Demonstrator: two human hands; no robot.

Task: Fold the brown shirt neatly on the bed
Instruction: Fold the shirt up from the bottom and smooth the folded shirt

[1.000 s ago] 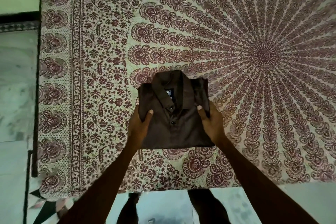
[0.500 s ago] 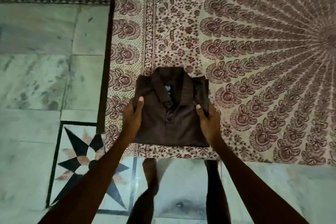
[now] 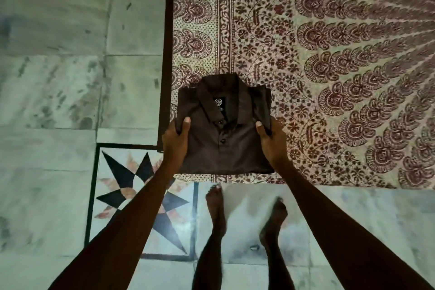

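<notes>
The brown shirt is folded into a compact rectangle, collar and label facing up, buttons down its middle. It is at the near left corner of the bed, which is covered by a cream and maroon patterned sheet. My left hand grips the shirt's left edge, thumb on top and fingers underneath. My right hand grips the right edge the same way. I cannot tell whether the shirt rests on the sheet or is held just above it.
The bed's left edge and near edge border a pale marble floor. A black star inlay lies in the floor by the corner. My bare feet stand on the floor just below the bed's near edge.
Both hands have carried the folded shirt leftward across the bed, from nearer the middle to the near left corner. The grip on both edges is unchanged.
</notes>
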